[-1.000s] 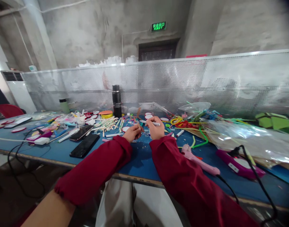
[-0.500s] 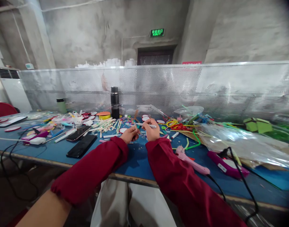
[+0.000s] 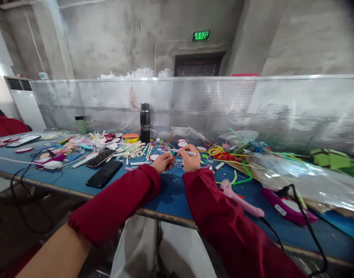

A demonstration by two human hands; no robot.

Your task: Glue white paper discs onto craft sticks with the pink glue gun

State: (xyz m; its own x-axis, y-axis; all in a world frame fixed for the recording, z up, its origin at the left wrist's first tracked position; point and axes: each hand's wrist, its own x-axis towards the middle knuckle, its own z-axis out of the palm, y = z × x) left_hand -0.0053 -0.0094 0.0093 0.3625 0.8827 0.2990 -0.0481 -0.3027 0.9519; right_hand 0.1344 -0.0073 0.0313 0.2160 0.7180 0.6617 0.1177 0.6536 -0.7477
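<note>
Beyond the pen, EXIT sign

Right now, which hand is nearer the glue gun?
Right. The right hand is left of the glue gun and farther up the table; the left hand is farther left still.

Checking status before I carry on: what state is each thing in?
Left hand: closed on a small piece, unclear what
Right hand: closed on pen
Pen: held, cap unclear
Black bottle: upright, lid on
Green bottle: upright, lid on
Black phones: flat, screens dark
Glue gun: lying down, heat unclear
Right power strip: red light on
Exit sign: lit
</note>
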